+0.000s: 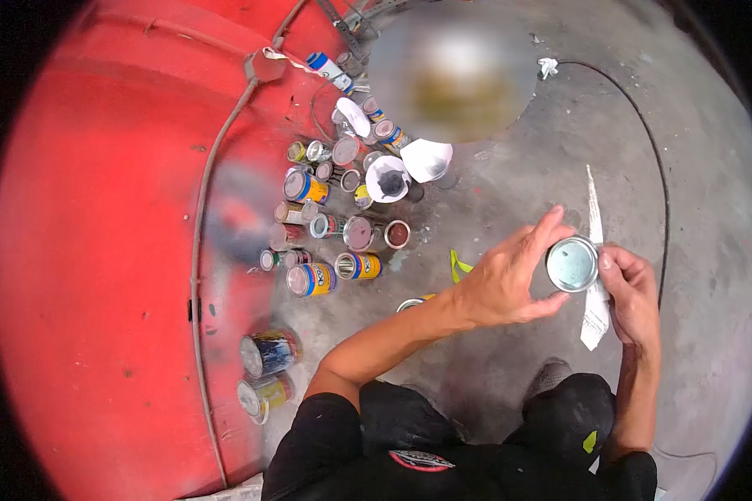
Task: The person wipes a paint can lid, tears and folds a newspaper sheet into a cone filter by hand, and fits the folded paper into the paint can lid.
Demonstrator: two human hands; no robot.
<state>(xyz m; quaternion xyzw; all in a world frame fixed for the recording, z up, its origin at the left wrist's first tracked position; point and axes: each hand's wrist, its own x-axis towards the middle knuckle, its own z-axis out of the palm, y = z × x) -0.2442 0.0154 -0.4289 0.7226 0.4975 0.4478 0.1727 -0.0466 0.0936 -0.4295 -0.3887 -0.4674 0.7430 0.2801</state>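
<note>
A small round metal tin [572, 264] with a pale blue-green face is held up in front of me, right of centre. My left hand [518, 271] curves round its left side, thumb low and fingers high near the rim. From the right, my right hand [633, 290] grips the tin, its thumb at the rim and the other fingers partly hidden. A narrow strip of printed paper [594, 321] runs behind the tin, close to the right fingers; whether they hold it, I cannot tell.
Several paint cans [311, 280] crowd the grey floor beside a red wall [117, 250]. White paper cups [427, 159] stand among them. Two stained cans [269, 352] lie nearer me. A dark cable [662, 167] curves across the right side. One upper area is blurred.
</note>
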